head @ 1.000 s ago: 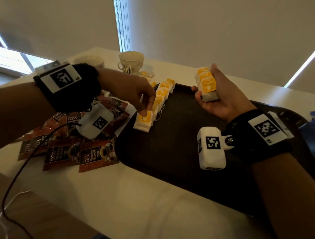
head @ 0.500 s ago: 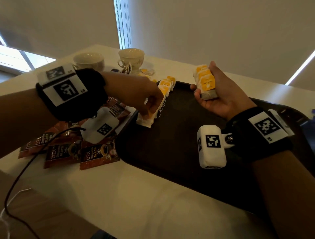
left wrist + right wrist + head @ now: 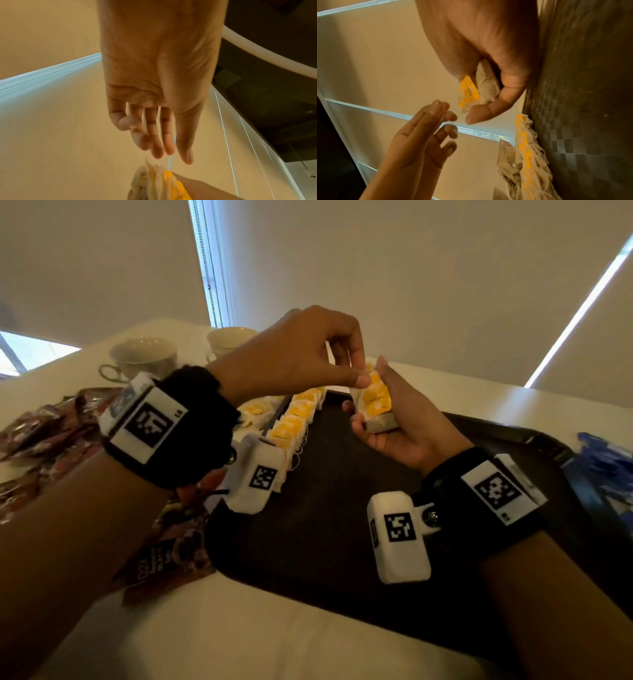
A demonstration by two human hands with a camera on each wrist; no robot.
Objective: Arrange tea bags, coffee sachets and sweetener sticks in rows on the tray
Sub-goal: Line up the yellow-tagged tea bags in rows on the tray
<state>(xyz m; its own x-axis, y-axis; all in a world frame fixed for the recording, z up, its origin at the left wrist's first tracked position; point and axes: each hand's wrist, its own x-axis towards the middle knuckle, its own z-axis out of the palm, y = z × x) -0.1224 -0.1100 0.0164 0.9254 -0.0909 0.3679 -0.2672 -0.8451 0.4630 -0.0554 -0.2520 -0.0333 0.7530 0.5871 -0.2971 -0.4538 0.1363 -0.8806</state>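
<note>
Here, above a dark tray (image 3: pixel 342 542), the right hand (image 3: pixel 404 426) grips a stack of tea bags (image 3: pixel 375 405) with yellow tags, its fingers curled round the bundle. The left hand (image 3: pixel 294 354) reaches across to it; the head view suggests thumb and forefinger at the top bag, while the wrist views show the fingers (image 3: pixel 159 135) loosely extended just short of it, so a pinch cannot be confirmed. A row of tea bags (image 3: pixel 294 419) lines the tray's left edge. Coffee sachets (image 3: pixel 164 559) lie on the white table (image 3: pixel 239 628) to the left, two cups (image 3: pixel 144 361) stand behind, and blue packets (image 3: pixel 606 460) sit at right.
</note>
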